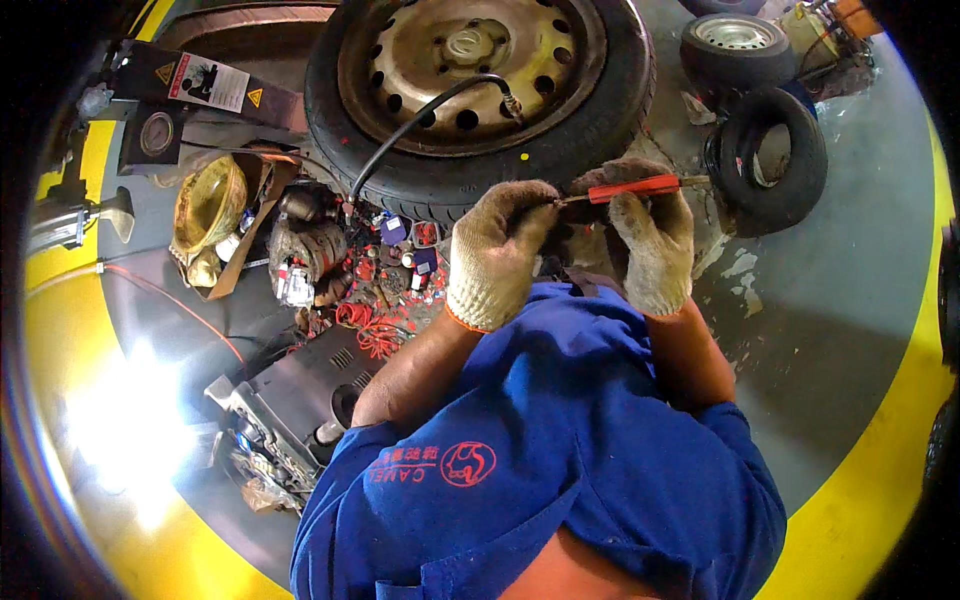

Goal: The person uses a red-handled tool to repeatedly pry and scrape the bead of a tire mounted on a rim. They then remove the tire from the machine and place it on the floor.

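Gloves on, you pinch the metal tip with your left hand [497,240] while your right hand [650,235] clamps the red-handled screwdriver [632,187] just below the wheel [480,95]; keep the shaft steady and level.

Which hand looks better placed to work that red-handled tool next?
Probably the right hand: it already grips the red-handled tool by its handle. The left hand only pinches near the tip, seemingly steadying it, just below the tyre.
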`<move>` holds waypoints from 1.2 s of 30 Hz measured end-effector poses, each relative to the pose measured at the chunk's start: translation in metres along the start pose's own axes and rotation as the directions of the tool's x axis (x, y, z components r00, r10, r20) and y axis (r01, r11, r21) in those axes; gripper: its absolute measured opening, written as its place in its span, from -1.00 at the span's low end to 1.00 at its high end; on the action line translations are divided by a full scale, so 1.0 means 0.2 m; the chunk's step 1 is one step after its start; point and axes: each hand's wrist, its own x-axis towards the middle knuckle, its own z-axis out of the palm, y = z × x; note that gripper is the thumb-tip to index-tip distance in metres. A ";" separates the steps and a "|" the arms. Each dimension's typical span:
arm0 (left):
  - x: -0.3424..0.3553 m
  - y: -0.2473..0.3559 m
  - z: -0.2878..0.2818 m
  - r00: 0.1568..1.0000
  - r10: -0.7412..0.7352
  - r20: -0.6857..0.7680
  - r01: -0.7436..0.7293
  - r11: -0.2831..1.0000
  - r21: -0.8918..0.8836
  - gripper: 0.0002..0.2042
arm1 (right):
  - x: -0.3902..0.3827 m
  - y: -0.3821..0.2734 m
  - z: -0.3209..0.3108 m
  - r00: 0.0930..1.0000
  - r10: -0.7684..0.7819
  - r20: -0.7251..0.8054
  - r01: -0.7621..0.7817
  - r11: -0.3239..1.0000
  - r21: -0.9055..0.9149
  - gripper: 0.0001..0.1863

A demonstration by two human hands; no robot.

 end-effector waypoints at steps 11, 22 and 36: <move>0.03 -0.03 0.01 0.990 0.142 -0.013 -0.139 0.982 0.126 -0.86 | 0.02 -0.02 -0.03 0.996 0.086 0.037 -0.087 0.995 0.046 -0.65; 0.05 0.01 0.00 0.987 0.162 -0.004 -0.155 0.952 0.263 -0.89 | 0.02 -0.03 -0.01 0.999 0.052 -0.010 -0.051 0.993 0.105 -0.63; 0.05 0.02 -0.01 0.977 0.212 0.004 -0.205 0.936 0.285 -0.88 | 0.05 -0.07 -0.01 0.987 0.159 0.037 -0.161 0.984 0.071 -0.68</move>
